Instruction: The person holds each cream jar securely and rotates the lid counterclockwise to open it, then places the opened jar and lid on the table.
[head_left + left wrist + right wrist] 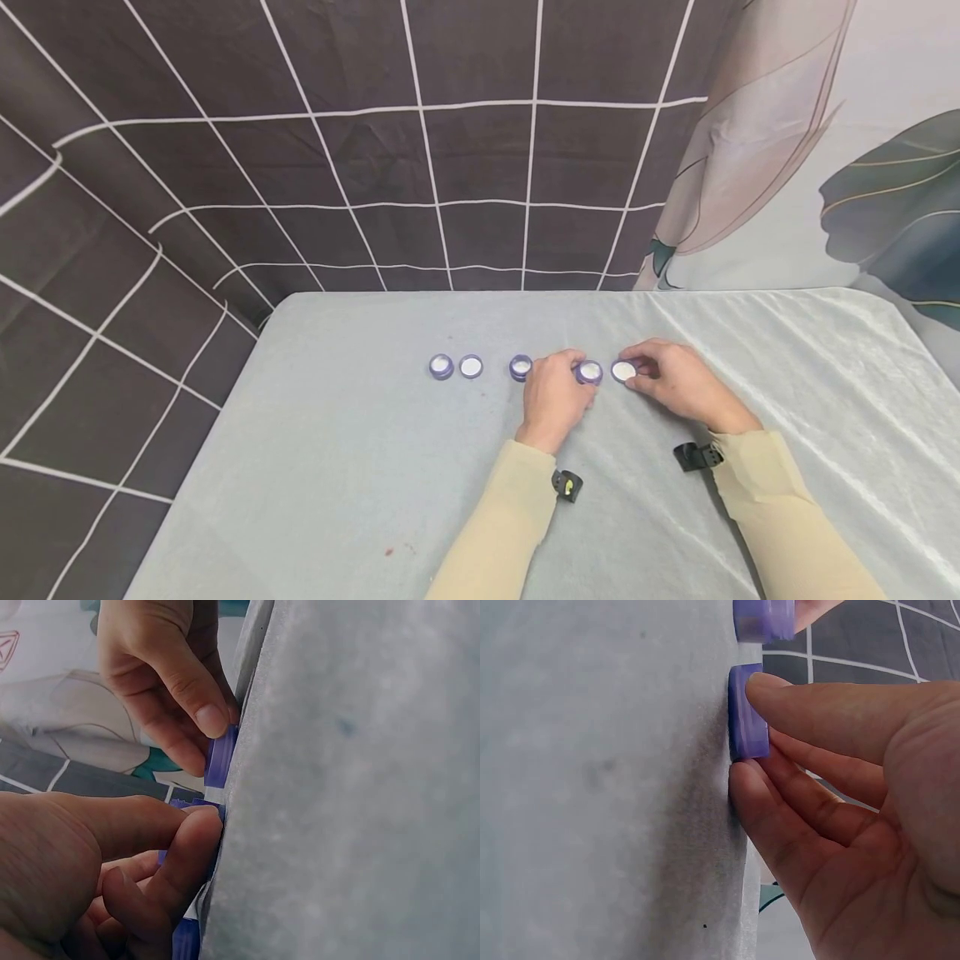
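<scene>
Near the middle of the table, my left hand [557, 396] holds a small purple open jar [589, 372] between thumb and fingers. To its right, my right hand [678, 382] pinches a purple screw lid [623, 371], its white inside facing up. In the right wrist view the thumb and fingers grip the edge of this lid [748, 712], which sits at the cloth surface. A narrow gap separates jar and lid. Left of my left hand stands another open purple jar [521, 367], partly covered by the hand.
Farther left lie a third purple jar [441, 367] and an upturned lid [471, 367], side by side in the same row. A light grey cloth covers the table [322, 467]. Behind it hangs a dark curtain [480, 158] with white grid lines.
</scene>
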`<state>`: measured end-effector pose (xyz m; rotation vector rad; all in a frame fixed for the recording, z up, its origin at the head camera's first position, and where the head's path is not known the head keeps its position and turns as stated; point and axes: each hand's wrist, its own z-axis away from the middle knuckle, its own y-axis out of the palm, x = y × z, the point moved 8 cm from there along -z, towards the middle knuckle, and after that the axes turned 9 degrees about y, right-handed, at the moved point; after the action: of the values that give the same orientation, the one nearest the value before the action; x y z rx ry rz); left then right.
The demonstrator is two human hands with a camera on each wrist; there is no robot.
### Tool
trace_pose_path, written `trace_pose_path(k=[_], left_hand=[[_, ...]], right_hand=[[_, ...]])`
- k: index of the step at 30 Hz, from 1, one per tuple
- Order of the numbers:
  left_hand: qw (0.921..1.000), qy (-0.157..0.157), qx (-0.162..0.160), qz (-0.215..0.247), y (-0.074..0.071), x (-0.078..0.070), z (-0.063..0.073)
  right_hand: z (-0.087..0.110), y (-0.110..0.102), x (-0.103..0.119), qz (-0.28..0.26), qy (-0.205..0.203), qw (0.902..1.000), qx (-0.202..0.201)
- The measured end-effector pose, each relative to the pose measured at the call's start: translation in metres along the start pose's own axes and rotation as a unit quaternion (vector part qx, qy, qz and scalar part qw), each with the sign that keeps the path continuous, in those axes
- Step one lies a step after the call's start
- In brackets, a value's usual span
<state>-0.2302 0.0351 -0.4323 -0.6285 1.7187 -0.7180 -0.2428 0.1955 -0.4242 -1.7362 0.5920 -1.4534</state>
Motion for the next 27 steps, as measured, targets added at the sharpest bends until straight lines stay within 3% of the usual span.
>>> trace_pose_path(k=[18, 27], left_hand=[[1.0, 0.005, -0.002, 0.006, -0.003, -0.003, 0.001], [0.9994, -0.011, -0.015, 0.029, -0.023, -0.004, 0.0]], right_hand=[[0.0, 0.001, 0.0, 0.001, -0.003, 1.0, 0.009], [0.001, -0.002, 0.003, -0.005, -0.002, 0.9999, 0.009]])
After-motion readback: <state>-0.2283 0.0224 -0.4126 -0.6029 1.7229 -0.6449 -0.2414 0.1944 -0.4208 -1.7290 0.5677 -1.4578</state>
